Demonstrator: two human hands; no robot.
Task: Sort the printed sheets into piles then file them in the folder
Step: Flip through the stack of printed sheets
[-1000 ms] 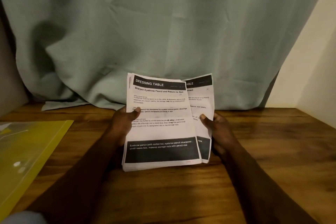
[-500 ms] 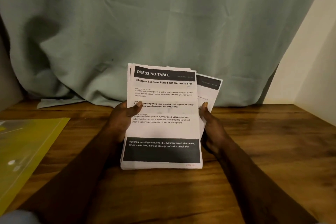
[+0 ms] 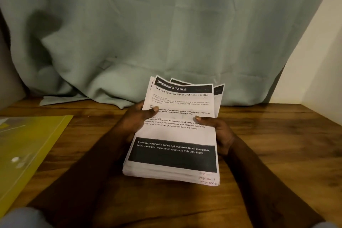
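A stack of printed sheets (image 3: 175,135) sits in both hands at the middle of the scene, low over the wooden tabletop (image 3: 277,144); whether its near edge rests on the wood cannot be told. The left hand (image 3: 135,121) holds the stack's left edge, its fingers (image 3: 149,112) clamped on the paper with the thumb pressed on the top page. The right hand (image 3: 222,133) grips the right edge the same way, thumb on top and the rest curled under, out of sight. The top page is headed "DRESSING TABLE"; behind it a few sheets fan out to the far right, and the near edges lie stepped, not flush. A yellow folder (image 3: 33,144) lies flat at the left, well apart from the stack. A pale green curtain (image 3: 166,33) hangs at the far side, its hem on the tabletop. The stack looks light, limp and bendy, and the pages probably slide easily over one another, so a loose hold would let them splay or slip. Pinching both side edges seems the safe way to carry the lot. To peel off one page, the fanned far right corner or the stepped near right corner, where handwritten page marks show, offers a free edge.
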